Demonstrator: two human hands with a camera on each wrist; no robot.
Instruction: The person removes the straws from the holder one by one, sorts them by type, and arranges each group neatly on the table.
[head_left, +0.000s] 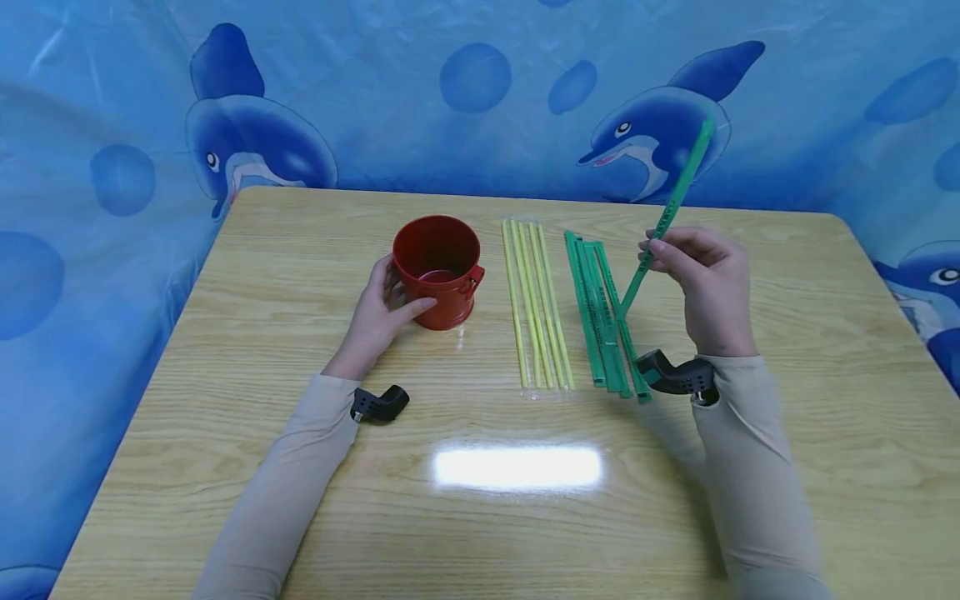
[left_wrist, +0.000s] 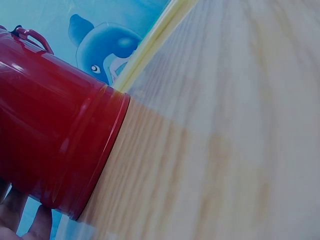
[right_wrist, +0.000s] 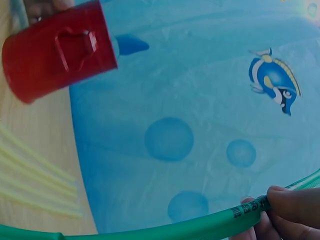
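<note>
My left hand (head_left: 378, 308) grips the side of a red metal bucket (head_left: 452, 308), thumb across its near side and fingers round the far left. The bucket stands upright on the table with its mouth up, and its inside shows nothing in it. In the left wrist view, fingertips (left_wrist: 40, 225) show beside the bucket's base (left_wrist: 107, 145). My right hand (head_left: 716, 279) pinches a green wrapped straw (head_left: 678, 187) between thumb and fingers, raised at a slant. Dark printing runs along the green wrapper (right_wrist: 200, 227). Its lower end overlaps the other green wrapped straws (head_left: 592, 308) in the head view.
Several yellow straws (head_left: 536, 308) in clear wrappers lie side by side between the bucket and the green ones. The wooden table (head_left: 420, 542) carries a bright light reflection near the front. A blue dolphin-printed sheet (head_left: 420, 133) hangs behind it.
</note>
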